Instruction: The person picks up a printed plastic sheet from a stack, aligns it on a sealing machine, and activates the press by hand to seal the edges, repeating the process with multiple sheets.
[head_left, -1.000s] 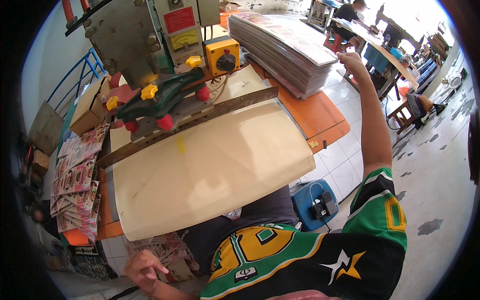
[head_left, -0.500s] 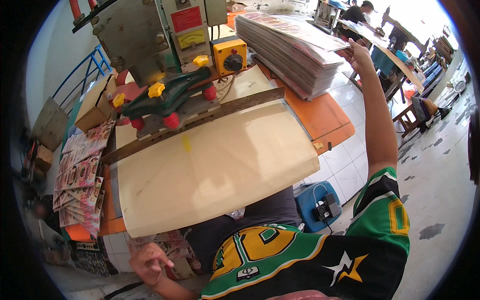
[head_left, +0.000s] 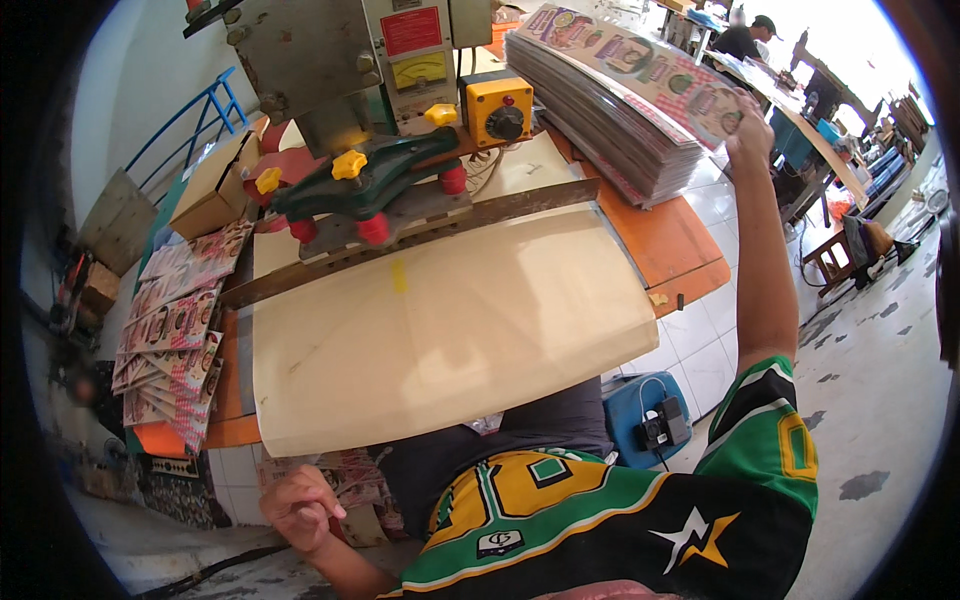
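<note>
Printed sheets (head_left: 172, 345) lie fanned in a loose pile at the far left of the cream board (head_left: 440, 340), partly overhanging the bench edge; a nudge could send them sliding to the floor. Below the board's near-left corner, the left hand (head_left: 300, 508) hangs low beside the lap, fingers loosely curled and holding nothing, well apart from the board. Behind the board, a green clamp with yellow and red knobs (head_left: 365, 185) sits on a wooden bar (head_left: 420, 225) that runs along the board's far edge, under the grey machine (head_left: 330, 60) and its orange control box (head_left: 497, 108). The board's surface is bare, so no sheet is yet in place under the clamp. To the right of the board, on the orange table (head_left: 665, 245), stands a tall stack of printed sheets (head_left: 610, 110). The right hand (head_left: 748, 125) reaches to the stack's far right corner, fingers pressed together and pinching the edge of the top sheet. Judged risks: more than one sheet may lift, since the grip is at a single corner; a one-handed pull may drag the stack askew or crease the sheet.
</note>
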